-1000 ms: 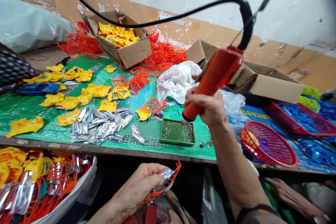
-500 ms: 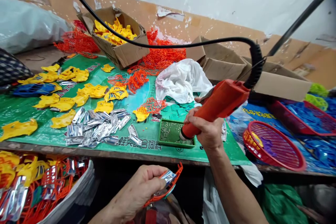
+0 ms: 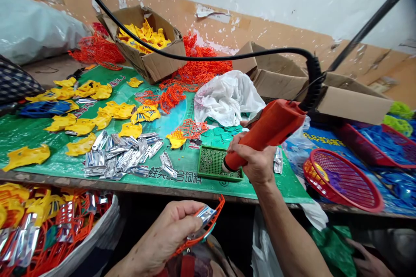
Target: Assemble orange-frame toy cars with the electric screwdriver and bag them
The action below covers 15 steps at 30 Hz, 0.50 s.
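Observation:
My right hand [image 3: 256, 160] is wrapped around a red electric screwdriver [image 3: 271, 132], slanted with its tip down in a green tray [image 3: 203, 175] of small screws. The tip itself is hidden among the tray's holes. Below the table edge, my left hand [image 3: 177, 229] pinches an orange plastic frame [image 3: 218, 212] with a shiny silver plate [image 3: 206, 215] and a teal piece along it. A pile of silver plates [image 3: 125, 156] lies left of the tray, with yellow plastic parts [image 3: 82, 127] around and behind it.
A black cable [image 3: 195, 57] arches over the table to the screwdriver. At lower left stands a sack [image 3: 97, 233] of assembled parts. Cardboard boxes [image 3: 152, 62], a white cloth bag [image 3: 229, 97] and a red basket [image 3: 344, 194] stand around. Another person's hand [image 3: 368, 262] shows at lower right.
The view has shifted slightly. My left hand has risen a little with the orange frame. The screwdriver stays in the screw tray. A person's hand has appeared at lower right.

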Motion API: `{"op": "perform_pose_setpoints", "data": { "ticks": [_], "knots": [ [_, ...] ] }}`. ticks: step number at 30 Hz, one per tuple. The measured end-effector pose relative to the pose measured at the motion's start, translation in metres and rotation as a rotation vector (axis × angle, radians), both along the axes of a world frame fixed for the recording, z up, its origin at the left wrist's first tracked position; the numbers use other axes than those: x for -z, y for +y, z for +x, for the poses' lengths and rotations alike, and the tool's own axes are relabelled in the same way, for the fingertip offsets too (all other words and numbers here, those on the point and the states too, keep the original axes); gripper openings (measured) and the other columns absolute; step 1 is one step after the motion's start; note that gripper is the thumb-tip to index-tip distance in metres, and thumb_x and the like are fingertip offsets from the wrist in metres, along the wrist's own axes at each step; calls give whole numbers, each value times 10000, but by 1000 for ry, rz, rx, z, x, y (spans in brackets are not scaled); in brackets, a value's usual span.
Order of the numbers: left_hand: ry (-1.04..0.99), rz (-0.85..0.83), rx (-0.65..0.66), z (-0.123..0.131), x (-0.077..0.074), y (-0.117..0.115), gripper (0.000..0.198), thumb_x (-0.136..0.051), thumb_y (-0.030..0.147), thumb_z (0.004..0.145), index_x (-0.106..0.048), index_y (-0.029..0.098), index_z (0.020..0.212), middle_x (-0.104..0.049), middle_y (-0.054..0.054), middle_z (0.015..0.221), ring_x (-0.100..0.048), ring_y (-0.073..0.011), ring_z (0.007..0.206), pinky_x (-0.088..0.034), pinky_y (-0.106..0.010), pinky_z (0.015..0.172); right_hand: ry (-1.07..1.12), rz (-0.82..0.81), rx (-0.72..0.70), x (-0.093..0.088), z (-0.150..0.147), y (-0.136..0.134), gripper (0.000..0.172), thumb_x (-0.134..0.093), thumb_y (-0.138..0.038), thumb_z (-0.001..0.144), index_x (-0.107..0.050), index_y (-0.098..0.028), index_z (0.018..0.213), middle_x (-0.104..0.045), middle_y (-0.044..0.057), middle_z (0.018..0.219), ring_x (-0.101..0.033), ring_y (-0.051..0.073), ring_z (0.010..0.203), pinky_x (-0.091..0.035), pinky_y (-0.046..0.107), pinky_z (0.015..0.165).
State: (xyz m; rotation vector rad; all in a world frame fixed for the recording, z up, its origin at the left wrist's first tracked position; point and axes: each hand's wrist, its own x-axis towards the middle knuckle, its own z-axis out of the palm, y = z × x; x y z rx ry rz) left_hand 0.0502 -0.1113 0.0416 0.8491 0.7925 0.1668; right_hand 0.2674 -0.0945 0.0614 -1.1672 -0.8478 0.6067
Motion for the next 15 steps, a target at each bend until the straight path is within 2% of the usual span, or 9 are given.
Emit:
{"op": "perform_pose_setpoints", "data": {
  "ticks": [5, 10, 15],
  "knots": [
    [26, 59, -72, -7, -2, 3, 263, -717, 357, 703, -752, 140, 849, -649, -20, 684, -475, -121, 578, -340, -242, 564, 5, 5, 20, -1, -3, -1, 114, -748, -180, 613, -640, -183, 650, -615, -19, 639, -553, 147, 558, -481, 339, 587],
    [17, 114, -146, -5, 1, 2, 271, -698, 357, 730, -756, 136, 877, -662, -28, 711, -507, -139, 629, -361, -249, 598, -21, 7, 44, -2, -4, 0, 151, -758, -192, 594, -617, -184, 648, -628, -18, 632, -551, 151, 553, -484, 341, 589],
    [-20, 155, -202, 2, 0, 1, 189, -670, 283, 716, -749, 131, 796, -646, -19, 694, -480, -132, 636, -334, -249, 610, 57, 79, 48, -25, -7, -6, 192, -739, -153, 589, -596, -207, 705, -610, -40, 610, -554, 152, 529, -478, 340, 576]
  ]
}}
